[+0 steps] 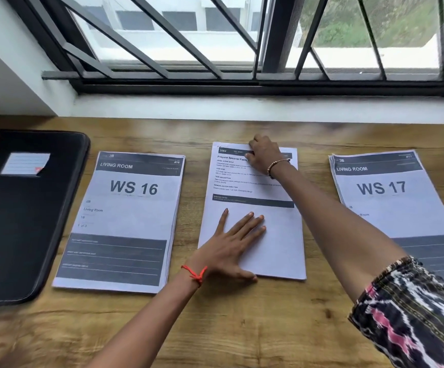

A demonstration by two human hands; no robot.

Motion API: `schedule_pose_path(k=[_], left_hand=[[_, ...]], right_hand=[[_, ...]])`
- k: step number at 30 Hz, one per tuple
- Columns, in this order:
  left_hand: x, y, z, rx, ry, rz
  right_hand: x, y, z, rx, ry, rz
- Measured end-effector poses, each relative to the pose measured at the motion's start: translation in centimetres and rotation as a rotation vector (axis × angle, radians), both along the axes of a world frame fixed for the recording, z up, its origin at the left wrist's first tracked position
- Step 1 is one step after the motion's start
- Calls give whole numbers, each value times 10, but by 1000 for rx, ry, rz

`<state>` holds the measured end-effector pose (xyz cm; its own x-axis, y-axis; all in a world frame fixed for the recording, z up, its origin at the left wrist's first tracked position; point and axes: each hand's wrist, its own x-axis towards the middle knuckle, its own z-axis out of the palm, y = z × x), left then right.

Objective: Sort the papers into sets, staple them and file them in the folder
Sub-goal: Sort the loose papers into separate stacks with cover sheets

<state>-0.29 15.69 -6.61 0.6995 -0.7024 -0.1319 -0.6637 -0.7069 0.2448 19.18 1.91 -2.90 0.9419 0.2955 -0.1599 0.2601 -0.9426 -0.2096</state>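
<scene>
At the near edge of the table (242, 328), two forearms enter from 6 and 4 o'clock, the right one in a patterned sleeve (414, 314). The left hand (231, 243) lies flat with fingers spread, pressing the near half of the middle pile (279, 240). The right hand (264, 155), at 12 o'clock on that pile, has its fingers curled at the far edge; whether they pinch a sheet cannot be told. The hands are apart. The pile's top sheet is a text page, not a cover.

The WS 16 pile (125, 208) lies at its 9 o'clock and the WS 17 pile (382, 197) at 3 o'clock, neither touching it. The closed folder (24, 221) lies beyond WS 16, at 9 o'clock. A barred window (215, 49) stands at 12 o'clock.

Sorting appears to be the step in hand. No stapler shows. The next move likely calls for lifting one sheet alone while the left hand anchors the rest.
</scene>
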Motion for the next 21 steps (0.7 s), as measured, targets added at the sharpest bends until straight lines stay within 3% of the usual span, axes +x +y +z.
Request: schedule_pose_path(k=[11, 18, 21], left_hand=[[-1, 3, -2, 9, -41, -4], [2, 0, 4, -11, -43, 0], [4, -3, 14, -70, 21, 99]], right_hand=[[-8, -5, -4, -9, -5, 3], [-32, -37, -17, 167, -140, -156], [-47, -53, -19, 293, -124, -259]])
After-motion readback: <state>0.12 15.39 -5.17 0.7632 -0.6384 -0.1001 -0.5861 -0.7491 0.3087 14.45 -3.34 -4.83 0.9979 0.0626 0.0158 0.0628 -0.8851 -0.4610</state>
